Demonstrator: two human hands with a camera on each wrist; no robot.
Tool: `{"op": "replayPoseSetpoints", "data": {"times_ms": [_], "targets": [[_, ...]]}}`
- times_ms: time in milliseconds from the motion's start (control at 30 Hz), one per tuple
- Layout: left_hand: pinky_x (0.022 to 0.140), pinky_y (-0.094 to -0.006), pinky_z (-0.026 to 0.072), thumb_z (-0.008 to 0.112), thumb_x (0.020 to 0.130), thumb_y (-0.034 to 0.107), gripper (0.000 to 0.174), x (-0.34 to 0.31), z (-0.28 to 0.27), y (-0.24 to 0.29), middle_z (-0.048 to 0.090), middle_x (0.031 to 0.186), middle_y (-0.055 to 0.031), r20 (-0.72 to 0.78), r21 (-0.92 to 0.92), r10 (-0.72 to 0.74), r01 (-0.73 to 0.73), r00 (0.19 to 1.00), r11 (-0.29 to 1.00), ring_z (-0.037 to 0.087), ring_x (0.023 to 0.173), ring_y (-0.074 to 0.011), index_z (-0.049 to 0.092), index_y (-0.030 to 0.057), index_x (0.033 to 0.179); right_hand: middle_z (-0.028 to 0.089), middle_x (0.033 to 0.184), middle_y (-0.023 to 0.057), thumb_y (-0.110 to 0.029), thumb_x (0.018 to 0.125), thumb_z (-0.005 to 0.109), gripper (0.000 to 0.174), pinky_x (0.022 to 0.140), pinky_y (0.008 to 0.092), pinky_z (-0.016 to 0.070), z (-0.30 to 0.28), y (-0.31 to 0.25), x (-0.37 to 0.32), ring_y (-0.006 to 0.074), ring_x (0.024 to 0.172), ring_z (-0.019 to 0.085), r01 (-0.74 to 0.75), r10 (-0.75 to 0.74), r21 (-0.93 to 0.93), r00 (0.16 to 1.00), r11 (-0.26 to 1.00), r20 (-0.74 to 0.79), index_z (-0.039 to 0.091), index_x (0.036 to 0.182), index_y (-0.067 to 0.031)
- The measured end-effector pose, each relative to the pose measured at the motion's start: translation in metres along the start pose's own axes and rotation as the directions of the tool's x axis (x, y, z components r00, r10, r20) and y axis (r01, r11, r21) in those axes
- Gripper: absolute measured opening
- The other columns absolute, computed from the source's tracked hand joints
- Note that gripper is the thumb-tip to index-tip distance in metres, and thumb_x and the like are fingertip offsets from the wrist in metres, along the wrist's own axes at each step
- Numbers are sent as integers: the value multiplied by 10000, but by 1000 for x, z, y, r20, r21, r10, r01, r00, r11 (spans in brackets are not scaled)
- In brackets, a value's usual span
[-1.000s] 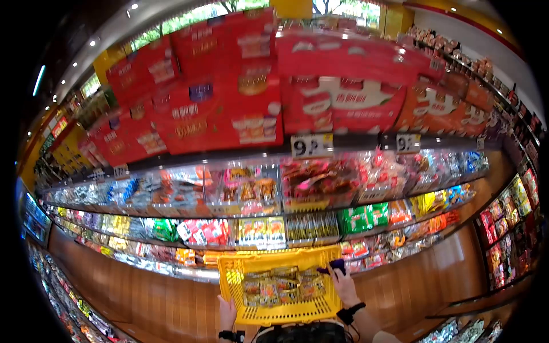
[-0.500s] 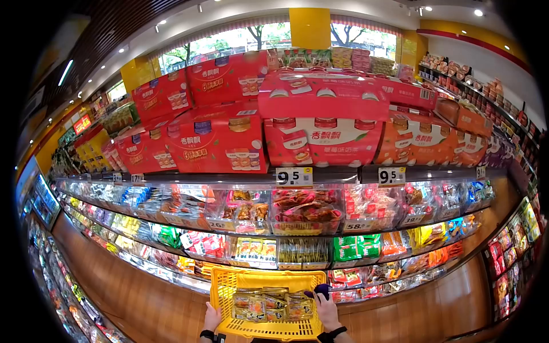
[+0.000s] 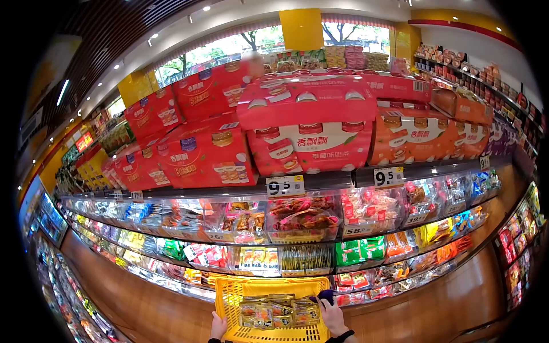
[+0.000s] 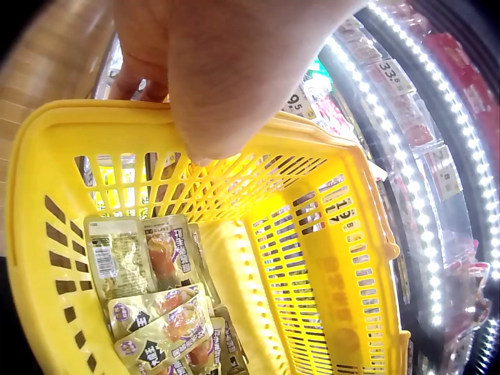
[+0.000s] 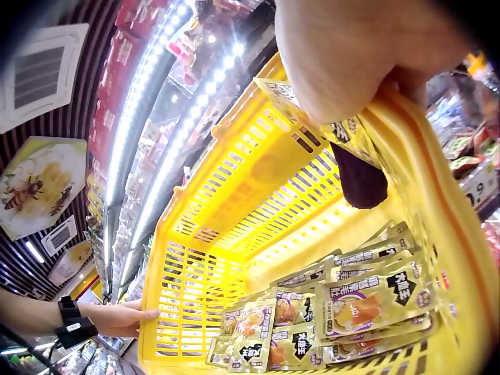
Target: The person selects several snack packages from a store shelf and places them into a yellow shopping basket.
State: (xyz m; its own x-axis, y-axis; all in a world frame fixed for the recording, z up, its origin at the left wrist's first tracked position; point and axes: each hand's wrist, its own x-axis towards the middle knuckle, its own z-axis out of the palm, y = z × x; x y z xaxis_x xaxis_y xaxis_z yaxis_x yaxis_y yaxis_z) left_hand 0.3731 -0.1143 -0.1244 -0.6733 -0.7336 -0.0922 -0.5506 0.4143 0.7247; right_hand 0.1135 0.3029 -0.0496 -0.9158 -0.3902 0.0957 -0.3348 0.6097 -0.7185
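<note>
The left hand (image 3: 219, 326) grips the rim of the yellow basket (image 3: 227, 292); the right hand (image 3: 333, 316) grips the opposite rim, beside a dark purple item (image 5: 362, 181). Gold packets (image 5: 361, 308) lie inside, overlapping.

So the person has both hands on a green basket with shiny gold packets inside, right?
Almost, but the basket isn't green: the head view shows that it's yellow. The left hand and the right hand are on it, and shiny gold packets are inside.
</note>
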Motion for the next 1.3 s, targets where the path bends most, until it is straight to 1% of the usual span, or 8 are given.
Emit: {"op": "replayPoseSetpoints", "data": {"times_ms": [233, 333, 667, 867, 1100, 1200, 1267, 1300], "targets": [[831, -498, 525, 597, 957, 125, 430, -1, 1, -1, 676, 1085, -305, -5, 41, 51, -50, 999, 998, 639, 1059, -480, 332, -47, 1248, 566, 1137, 316, -264, 978, 606, 251, 665, 535, 546, -7, -8, 1, 494, 795, 637, -22, 22, 2, 1000, 1000, 8, 633, 1205, -161], [866, -505, 515, 612, 947, 144, 493, -1, 4, -6, 648, 1090, -340, -34, -25, 92, -93, 995, 995, 624, 1068, -503, 331, -77, 1287, 572, 1131, 311, -259, 975, 610, 256, 673, 533, 547, -5, -7, 1, 492, 808, 638, -1, 1, 15, 1000, 1000, -12, 632, 1208, -155], [858, -510, 513, 608, 955, 156, 561, 1, 5, -7, 646, 1113, -341, -11, -47, 48, -48, 999, 998, 627, 1070, -493, 294, -89, 1350, 558, 1211, 363, -248, 976, 604, 246, 697, 534, 549, -5, -4, 2, 504, 857, 640, -5, 4, 65, 1000, 998, 17, 638, 1199, -150], [835, -523, 515, 604, 956, 147, 474, -1, 10, -7, 641, 1100, -343, -36, -32, -23, 22, 999, 999, 623, 1053, -506, 335, -59, 1288, 541, 1225, 391, -249, 984, 598, 254, 692, 539, 547, -10, -8, 4, 516, 824, 639, -2, 2, 11, 999, 1000, 48, 637, 1207, -132], [839, -487, 529, 612, 948, 111, 484, 3, 8, -11, 654, 1114, -305, -44, -91, 0, -4, 999, 996, 656, 1034, -462, 328, -63, 1300, 575, 1145, 306, -239, 981, 618, 198, 658, 535, 538, -13, -13, 5, 503, 811, 631, -38, 35, 62, 998, 997, 52, 627, 1151, -139], [827, -460, 539, 601, 951, 83, 500, -2, 6, -2, 661, 1114, -293, -28, -87, 32, -35, 999, 996, 672, 1035, -428, 311, -65, 1330, 546, 1220, 339, -262, 976, 615, 231, 650, 538, 547, -11, -8, 6, 493, 802, 646, -25, 19, 84, 998, 996, 65, 639, 1184, -164], [821, -453, 542, 594, 953, 72, 485, -3, 7, 0, 666, 1120, -282, -73, -39, -13, 10, 997, 999, 676, 1032, -416, 311, -57, 1325, 552, 1198, 311, -258, 975, 614, 225, 642, 531, 547, -14, -12, 7, 486, 780, 642, -17, 12, 81, 998, 997, 60, 637, 1180, -168], [821, -455, 541, 582, 958, 67, 478, -4, 8, 0, 669, 1122, -275, -82, -53, 54, -58, 995, 997, 677, 1025, -418, 309, -53, 1331, 549, 1199, 308, -256, 976, 613, 221, 643, 529, 547, -11, -8, 6, 487, 780, 642, -10, 7, 69, 999, 998, 52, 634, 1178, -167]]}}
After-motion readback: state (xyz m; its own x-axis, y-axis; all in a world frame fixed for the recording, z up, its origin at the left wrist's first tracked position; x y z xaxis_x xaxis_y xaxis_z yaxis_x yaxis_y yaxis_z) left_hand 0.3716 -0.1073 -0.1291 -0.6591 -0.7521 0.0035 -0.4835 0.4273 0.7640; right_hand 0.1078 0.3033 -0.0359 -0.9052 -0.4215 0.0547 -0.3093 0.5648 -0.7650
